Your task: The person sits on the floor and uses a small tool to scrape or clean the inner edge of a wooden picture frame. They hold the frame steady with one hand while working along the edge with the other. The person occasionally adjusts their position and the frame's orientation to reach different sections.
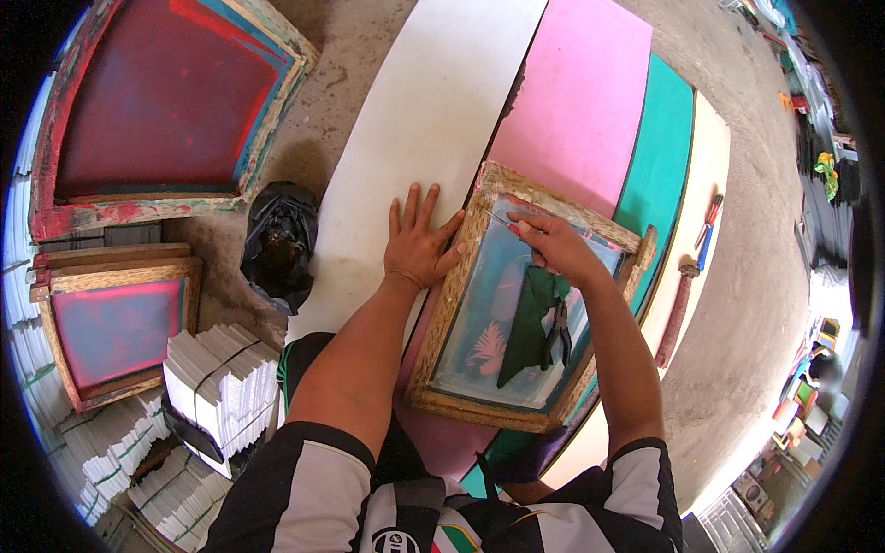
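Observation:
A wooden screen-printing frame point(449, 304) with blue mesh lies at a slant on the coloured boards before me. My left hand point(421, 244) rests flat with fingers spread on the white board point(433, 101), its thumb and index finger at the frame's left edge. Over the upper part of the mesh, my right hand point(556, 244) grips a thin red-handled screwdriver point(499, 219), its metal tip pointing at the left wooden bar. Most of its handle is hidden in my fingers. Below that hand, a dark green scrap of material point(527, 327) and black-handled pliers point(559, 336) lie on the mesh.
A hammer point(678, 313) and a red-and-blue tool point(709, 230) lie on the cream board at right. Left are a black plastic bag point(281, 244), a large red-meshed frame point(166, 101), a smaller frame point(115, 323) and tied stacks of white sheets point(221, 378).

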A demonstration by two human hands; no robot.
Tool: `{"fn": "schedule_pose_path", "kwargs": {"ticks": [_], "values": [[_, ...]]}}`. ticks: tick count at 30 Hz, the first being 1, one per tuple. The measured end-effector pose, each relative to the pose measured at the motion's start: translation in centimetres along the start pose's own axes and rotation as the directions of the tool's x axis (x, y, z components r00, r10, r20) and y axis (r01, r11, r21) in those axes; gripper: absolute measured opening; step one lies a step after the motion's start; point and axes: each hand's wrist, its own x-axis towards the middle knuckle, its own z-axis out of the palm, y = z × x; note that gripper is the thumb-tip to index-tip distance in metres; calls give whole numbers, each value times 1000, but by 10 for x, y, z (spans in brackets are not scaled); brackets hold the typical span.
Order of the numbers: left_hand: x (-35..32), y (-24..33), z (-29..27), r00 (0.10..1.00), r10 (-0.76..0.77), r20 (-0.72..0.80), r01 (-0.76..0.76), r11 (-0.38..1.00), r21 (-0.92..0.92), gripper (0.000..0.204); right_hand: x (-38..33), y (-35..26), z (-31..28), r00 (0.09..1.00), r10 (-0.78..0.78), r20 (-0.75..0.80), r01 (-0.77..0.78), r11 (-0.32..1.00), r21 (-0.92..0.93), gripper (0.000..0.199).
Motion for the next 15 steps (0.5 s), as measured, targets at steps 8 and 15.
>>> {"fn": "schedule_pose_path", "kwargs": {"ticks": [8,15], "values": [[1,1,-2,1000,-2,5,2,1000,-21,57,-28,21,36,928,-301,-221,211,911,-354,39],[0,0,-2,1000,-4,-6,4,999,-38,56,-33,0,50,901,-338,-271,118,794,-597,35]]}}
